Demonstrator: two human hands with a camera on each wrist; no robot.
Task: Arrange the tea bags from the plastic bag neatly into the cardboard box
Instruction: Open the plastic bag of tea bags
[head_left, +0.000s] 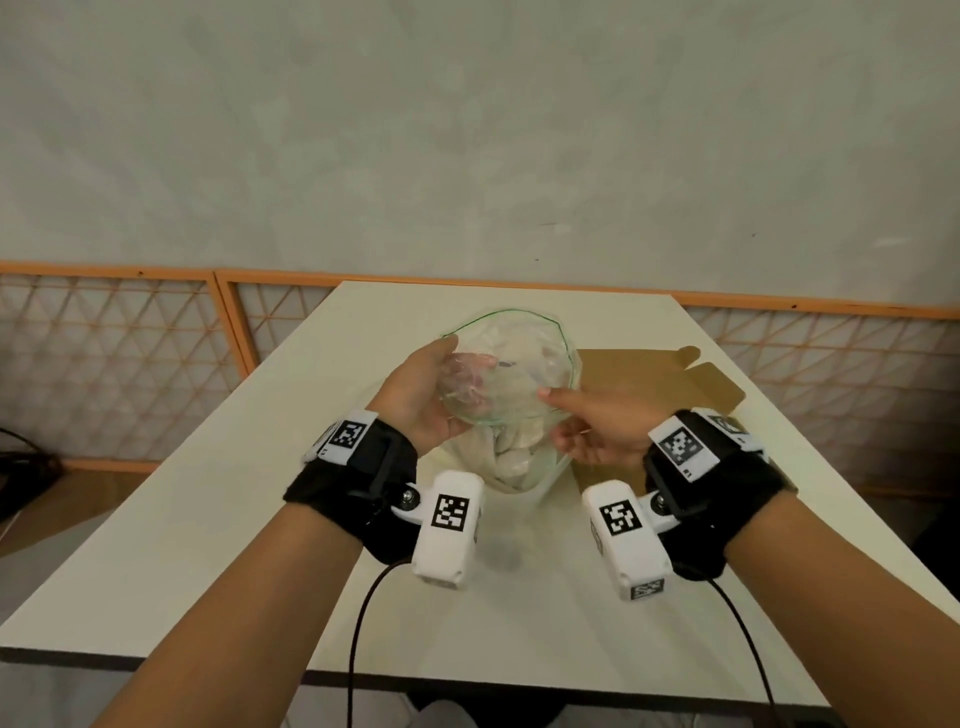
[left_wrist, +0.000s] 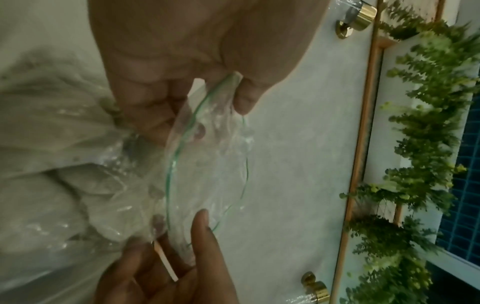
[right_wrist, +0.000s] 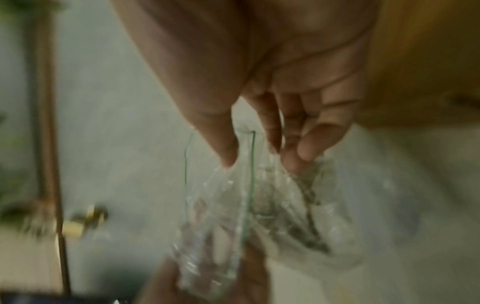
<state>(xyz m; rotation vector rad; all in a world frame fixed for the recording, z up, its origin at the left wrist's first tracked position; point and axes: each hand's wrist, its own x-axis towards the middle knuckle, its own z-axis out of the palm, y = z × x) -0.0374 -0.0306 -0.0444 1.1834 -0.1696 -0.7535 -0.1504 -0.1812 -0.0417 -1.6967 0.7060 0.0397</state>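
A clear plastic bag (head_left: 511, 374) with a green-lined mouth stands on the white table (head_left: 208, 519), held wide. Pale tea bags (head_left: 514, 452) fill its lower part. My left hand (head_left: 421, 395) pinches the left rim, thumb outside and fingers inside (left_wrist: 205, 107). My right hand (head_left: 597, 421) pinches the right rim between thumb and fingers (right_wrist: 249, 156). The brown cardboard box (head_left: 660, 384) lies unfolded on the table behind and right of the bag, partly hidden by my right hand.
An orange-framed lattice panel (head_left: 130, 364) runs behind the table against a pale wall. Cables (head_left: 363, 623) trail from both wrist cameras over the near table edge. Green foliage (left_wrist: 415, 144) shows in the left wrist view.
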